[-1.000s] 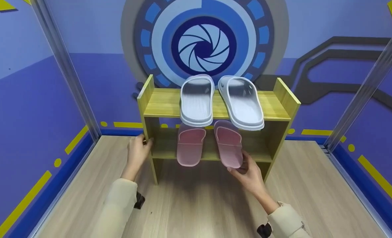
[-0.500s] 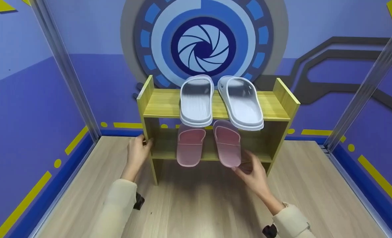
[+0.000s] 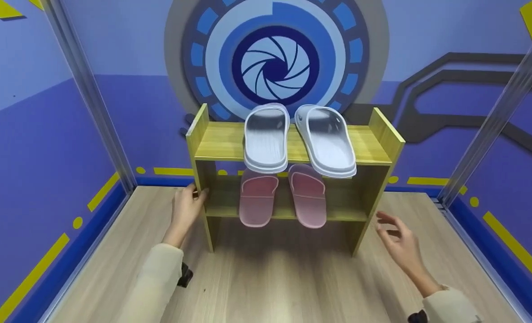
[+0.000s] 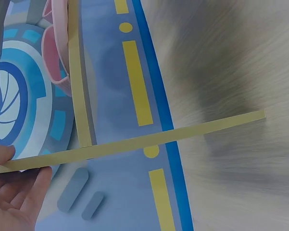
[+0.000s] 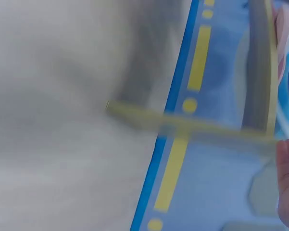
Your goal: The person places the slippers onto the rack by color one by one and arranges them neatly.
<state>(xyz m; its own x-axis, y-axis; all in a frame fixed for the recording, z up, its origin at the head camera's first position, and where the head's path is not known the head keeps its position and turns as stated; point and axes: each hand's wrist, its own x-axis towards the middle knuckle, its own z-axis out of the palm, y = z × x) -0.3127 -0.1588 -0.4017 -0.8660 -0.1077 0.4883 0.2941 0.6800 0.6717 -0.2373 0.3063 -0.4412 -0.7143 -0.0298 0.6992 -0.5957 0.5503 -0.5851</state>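
A small wooden shoe rack [image 3: 225, 140] stands in the middle of the head view. My left hand [image 3: 188, 204] grips the front edge of its left side panel [image 4: 120, 147], thumb on one face and fingers on the other. Beyond the right side panel [image 3: 379, 188], my right hand [image 3: 400, 244] is held with loosely bent fingers and nothing in it. On the lower shelf sit two pink slippers, the left one [image 3: 256, 211] and the right one [image 3: 310, 211], side by side. Above them two pale grey clogs, the left one [image 3: 266, 143] and the right one [image 3: 331, 143], overhang the top shelf's front edge.
The rack rests on a light wood-grain tabletop [image 3: 275, 287]. Behind it rises a blue patterned wall [image 3: 136, 116], and metal corner posts, the left one [image 3: 91, 96] and the right one [image 3: 494, 116], stand at either side.
My right hand has let go of the right pink slipper and moved right, past the rack's right panel. That slipper has shifted slightly left. My left hand stays on the left panel.
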